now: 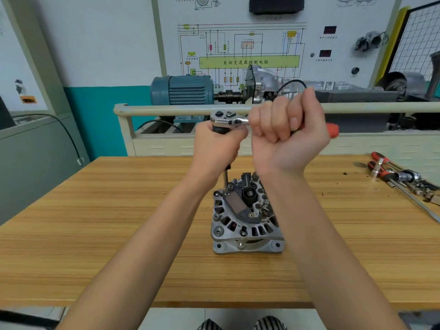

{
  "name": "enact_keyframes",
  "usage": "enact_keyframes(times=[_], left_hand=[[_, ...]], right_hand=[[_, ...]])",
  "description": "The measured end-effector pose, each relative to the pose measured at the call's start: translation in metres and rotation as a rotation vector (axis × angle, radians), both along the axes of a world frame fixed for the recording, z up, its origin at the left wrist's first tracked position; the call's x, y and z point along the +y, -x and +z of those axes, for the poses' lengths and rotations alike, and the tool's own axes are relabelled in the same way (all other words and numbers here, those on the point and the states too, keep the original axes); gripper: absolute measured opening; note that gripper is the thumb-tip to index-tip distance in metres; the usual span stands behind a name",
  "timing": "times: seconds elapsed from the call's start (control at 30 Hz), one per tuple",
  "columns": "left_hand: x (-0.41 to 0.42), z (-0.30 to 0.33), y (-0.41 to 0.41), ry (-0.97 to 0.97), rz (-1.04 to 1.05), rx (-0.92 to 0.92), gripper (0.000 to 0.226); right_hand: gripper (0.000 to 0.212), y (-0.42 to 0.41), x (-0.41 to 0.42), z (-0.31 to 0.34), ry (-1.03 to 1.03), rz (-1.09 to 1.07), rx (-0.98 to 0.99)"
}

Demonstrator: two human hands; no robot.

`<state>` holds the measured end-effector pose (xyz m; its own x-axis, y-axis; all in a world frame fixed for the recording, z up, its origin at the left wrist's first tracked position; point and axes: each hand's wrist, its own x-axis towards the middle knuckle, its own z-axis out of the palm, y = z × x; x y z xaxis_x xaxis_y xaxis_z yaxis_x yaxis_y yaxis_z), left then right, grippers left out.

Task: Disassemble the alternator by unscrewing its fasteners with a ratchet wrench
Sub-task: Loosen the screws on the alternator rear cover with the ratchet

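Note:
The grey alternator (245,225) stands on the wooden table (95,234), rear cover up. A ratchet wrench (229,119) is held above it, its head chrome, its handle tip red (332,129). A thin extension bar (226,178) runs down from the head to a fastener at the alternator's upper left. My left hand (217,145) grips the black part just under the ratchet head. My right hand (285,132) is wrapped around the handle, to the right of the head.
Several loose tools with red handles and sockets (402,177) lie at the table's right edge. Behind the table stands a training bench with a beige rail (181,109), a blue motor (182,90) and a wiring-diagram panel (247,60).

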<state>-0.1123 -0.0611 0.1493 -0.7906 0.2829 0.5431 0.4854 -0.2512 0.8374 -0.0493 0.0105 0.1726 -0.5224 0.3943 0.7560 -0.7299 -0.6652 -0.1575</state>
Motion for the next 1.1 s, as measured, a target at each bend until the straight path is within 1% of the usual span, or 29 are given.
enact_keyframes(times=[0.07, 0.13, 0.2, 0.23, 0.27, 0.33, 0.4, 0.5, 0.57, 0.63, 0.67, 0.73, 0.77, 0.87, 0.93, 1.0, 1.07, 1.1], left_hand=[[-0.010, 0.004, 0.006, 0.148, -0.184, 0.095, 0.030], [-0.014, 0.008, 0.009, 0.280, -0.343, 0.155, 0.031], [-0.011, 0.011, 0.011, 0.302, -0.460, 0.119, 0.037], [-0.008, 0.011, 0.011, 0.278, -0.497, 0.072, 0.040], [-0.005, 0.012, 0.010, 0.243, -0.510, 0.015, 0.042], [0.001, 0.012, 0.011, 0.165, -0.441, -0.082, 0.045], [0.007, 0.010, 0.011, 0.096, -0.262, -0.115, 0.045], [0.018, 0.003, 0.002, -0.004, 0.050, -0.064, 0.042], [0.023, -0.002, -0.004, -0.091, 0.190, -0.014, 0.046], [0.024, -0.006, -0.005, -0.146, 0.235, 0.007, 0.050], [0.022, -0.006, -0.004, -0.147, 0.226, 0.000, 0.050], [0.014, -0.002, -0.001, -0.081, 0.135, -0.029, 0.047], [0.008, 0.000, 0.002, -0.020, 0.040, -0.022, 0.044], [-0.009, 0.008, 0.012, 0.217, -0.329, 0.089, 0.038], [-0.011, 0.013, 0.015, 0.343, -0.468, 0.131, 0.038], [-0.008, 0.016, 0.014, 0.367, -0.559, 0.084, 0.042], [-0.004, 0.014, 0.012, 0.298, -0.587, 0.000, 0.045], [-0.002, 0.012, 0.011, 0.251, -0.546, -0.031, 0.045]], right_hand=[[0.062, 0.009, 0.019, 0.012, 0.046, 0.207, -0.180], [0.063, 0.022, 0.034, 0.022, 0.082, 0.453, -0.322], [0.062, 0.033, 0.043, 0.027, 0.133, 0.644, -0.400], [0.059, 0.036, 0.045, 0.029, 0.151, 0.688, -0.417], [0.058, 0.037, 0.045, 0.030, 0.163, 0.677, -0.421], [0.062, 0.035, 0.041, 0.028, 0.201, 0.535, -0.393], [0.062, 0.025, 0.033, 0.022, 0.204, 0.312, -0.294], [0.057, 0.004, 0.007, -0.002, 0.058, -0.058, -0.019], [0.049, -0.003, -0.010, -0.017, -0.030, -0.269, 0.150], [0.042, -0.003, -0.018, -0.020, -0.087, -0.375, 0.222], [0.043, -0.002, -0.017, -0.018, -0.092, -0.362, 0.214], [0.050, 0.001, -0.006, -0.008, -0.069, -0.204, 0.146], [0.055, 0.004, 0.003, -0.002, -0.042, -0.087, 0.076], [0.063, 0.019, 0.032, 0.018, 0.067, 0.346, -0.241], [0.063, 0.032, 0.044, 0.027, 0.134, 0.613, -0.396], [0.061, 0.038, 0.049, 0.032, 0.152, 0.711, -0.452], [0.063, 0.036, 0.045, 0.031, 0.154, 0.650, -0.435], [0.064, 0.032, 0.043, 0.028, 0.164, 0.573, -0.407]])
